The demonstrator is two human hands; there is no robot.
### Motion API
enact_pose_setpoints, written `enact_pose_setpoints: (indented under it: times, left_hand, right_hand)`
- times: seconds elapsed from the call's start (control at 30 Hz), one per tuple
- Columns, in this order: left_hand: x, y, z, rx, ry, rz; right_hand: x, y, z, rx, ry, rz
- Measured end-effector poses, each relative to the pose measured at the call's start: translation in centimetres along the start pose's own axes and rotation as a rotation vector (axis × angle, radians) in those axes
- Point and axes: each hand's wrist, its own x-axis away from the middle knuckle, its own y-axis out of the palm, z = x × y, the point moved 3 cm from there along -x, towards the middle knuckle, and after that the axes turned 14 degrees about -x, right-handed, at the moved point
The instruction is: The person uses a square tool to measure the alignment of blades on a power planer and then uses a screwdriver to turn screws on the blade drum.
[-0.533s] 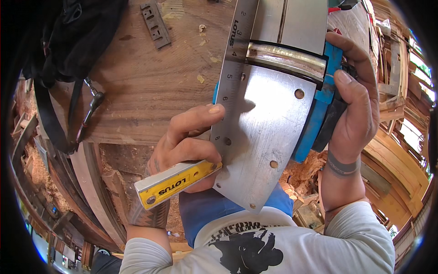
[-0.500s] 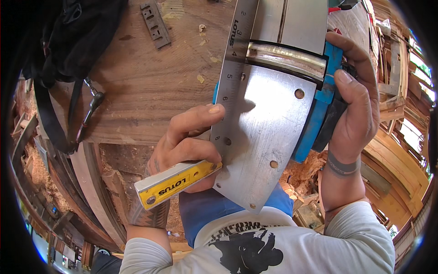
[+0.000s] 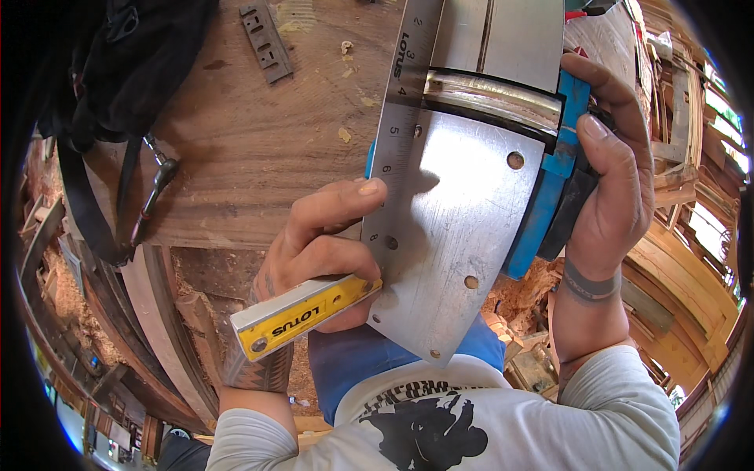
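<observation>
An electric hand planer point(image 3: 479, 212) lies with its shiny metal sole facing up, its blue body showing along the right side. Across the sole runs the slot with the cutter drum point(image 3: 491, 98). A try square with a yellow-faced handle point(image 3: 306, 318) has its ruled steel blade lying lengthwise along the sole's left edge, reaching past the drum. My left hand point(image 3: 326, 235) grips the square near its handle, with the index finger pressed on the ruled blade. Wrapped around the planer's blue right side is my right hand point(image 3: 616, 180), thumb beside the drum's end.
The wooden bench top point(image 3: 236, 165) carries a slotted metal plate point(image 3: 267, 43) and wood chips. At the left a black bag point(image 3: 118, 78) hangs with its strap over the edge, beside a thin dark-handled tool point(image 3: 162, 180). Timber point(image 3: 683, 290) is stacked at the right.
</observation>
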Motion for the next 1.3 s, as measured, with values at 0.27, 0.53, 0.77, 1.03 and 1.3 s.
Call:
enact_pose_setpoints:
  times: [0.27,0.53,0.77,1.03,1.3]
  left_hand:
    - [-0.3,-0.3,0.5,-0.066,-0.042,-0.009]
    - [-0.2,-0.5,0.4,-0.067,-0.075,-0.001]
    - [-0.3,-0.2,0.6,-0.047,-0.089,-0.038]
    - [-0.5,-0.4,0.3,-0.02,-0.085,0.029]
    - [-0.3,-0.4,-0.1,-0.054,-0.012,-0.066]
  right_hand:
    - [-0.1,2.1,-1.2,0.066,0.025,0.022]
    - [-0.1,2.0,-1.2,0.063,0.029,0.033]
    - [0.0,-0.1,-0.4,0.184,0.08,0.141]
    - [-0.1,-0.8,-0.1,0.024,-0.069,-0.038]
    - [-0.1,1.3,-1.4,0.138,-0.052,-0.021]
